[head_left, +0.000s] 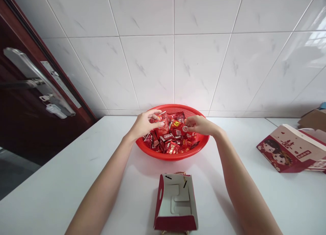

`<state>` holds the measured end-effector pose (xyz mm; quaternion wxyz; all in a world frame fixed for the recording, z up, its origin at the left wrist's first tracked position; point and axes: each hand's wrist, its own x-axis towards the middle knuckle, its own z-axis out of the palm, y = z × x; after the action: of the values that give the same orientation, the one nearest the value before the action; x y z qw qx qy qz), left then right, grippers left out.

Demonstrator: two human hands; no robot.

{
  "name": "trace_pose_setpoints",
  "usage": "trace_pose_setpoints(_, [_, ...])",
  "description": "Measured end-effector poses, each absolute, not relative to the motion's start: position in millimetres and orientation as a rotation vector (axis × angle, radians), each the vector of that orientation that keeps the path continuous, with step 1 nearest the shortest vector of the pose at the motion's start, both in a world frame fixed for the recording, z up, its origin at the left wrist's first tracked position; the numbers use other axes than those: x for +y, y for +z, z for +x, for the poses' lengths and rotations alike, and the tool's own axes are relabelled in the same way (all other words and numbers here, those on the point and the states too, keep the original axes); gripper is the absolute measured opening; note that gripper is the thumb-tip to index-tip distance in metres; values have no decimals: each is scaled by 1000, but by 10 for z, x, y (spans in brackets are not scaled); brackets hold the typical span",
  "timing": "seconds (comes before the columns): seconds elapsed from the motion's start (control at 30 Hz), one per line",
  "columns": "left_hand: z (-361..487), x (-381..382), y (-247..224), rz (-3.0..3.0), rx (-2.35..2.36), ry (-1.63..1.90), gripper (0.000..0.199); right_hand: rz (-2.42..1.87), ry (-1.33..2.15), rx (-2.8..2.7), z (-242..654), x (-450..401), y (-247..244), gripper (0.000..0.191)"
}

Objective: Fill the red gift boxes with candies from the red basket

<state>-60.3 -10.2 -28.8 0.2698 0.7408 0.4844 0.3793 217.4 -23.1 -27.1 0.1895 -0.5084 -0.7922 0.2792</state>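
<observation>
A red plastic basket (173, 157) filled with red-wrapped sweets (172, 147) stands near the tiled wall. Over its left side, my left hand (149, 122) has its thumb and fingers closed on a red packet (164, 127). My right hand (197, 124) reaches in from the right, with thumb and forefinger pinched at a red packet (178, 128) with yellow print. Nearer to me, an open gift box (175, 218) with dark red sides and a pale interior lies between my forearms; nothing is inside it.
Printed red and cream boxes (290, 148) lie at the right, with a brown carton (314, 119) behind them. On the left, a dark red door (22, 119) with a metal handle and keys stands beyond the white table (63, 180).
</observation>
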Motion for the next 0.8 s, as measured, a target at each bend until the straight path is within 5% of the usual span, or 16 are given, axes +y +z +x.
trace_pose_setpoints(0.5, [-549,-130,-278,2057,1311,819,36,-1577,703,-2171,2264,-241,-225,9])
trace_pose_setpoints(0.8, [-499,-112,-336,2162,1205,687,35,-1540,705,-2187,2260,-217,-255,13])
